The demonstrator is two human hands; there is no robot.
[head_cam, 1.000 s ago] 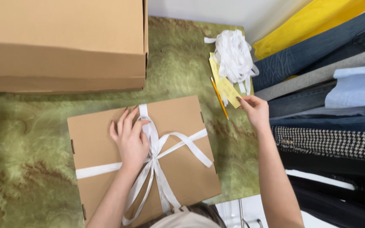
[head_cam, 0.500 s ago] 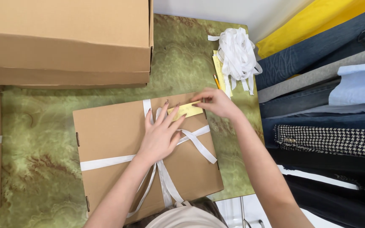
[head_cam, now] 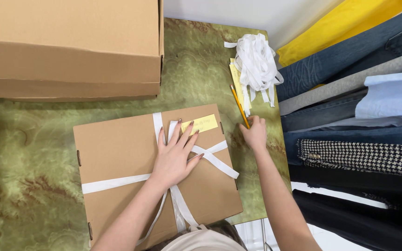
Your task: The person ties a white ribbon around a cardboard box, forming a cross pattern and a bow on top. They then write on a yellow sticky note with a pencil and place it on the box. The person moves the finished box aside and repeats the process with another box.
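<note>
Pressing flat with fingers spread, your left hand (head_cam: 175, 155) lies open on the ribbon crossing at the middle of the frame, gripping nothing. Under it sits a flat brown cardboard box (head_cam: 117, 153), tilted slightly, with white ribbon (head_cam: 112, 182) wrapped both ways across its lid and loose tails trailing toward the lower edge. Just beyond your fingertips a yellow paper slip (head_cam: 201, 123) lies on the lid. To the right, your right hand (head_cam: 254, 133) closes its grip on the lower end of a yellow pencil (head_cam: 239, 105), resting on the green marbled table (head_cam: 33, 186). Further up, a white ribbon bundle (head_cam: 256, 65) lies on yellow notes (head_cam: 235, 76). A larger carton (head_cam: 70, 46) fills the upper left; folded clothes (head_cam: 359, 116) stack along the right.
</note>
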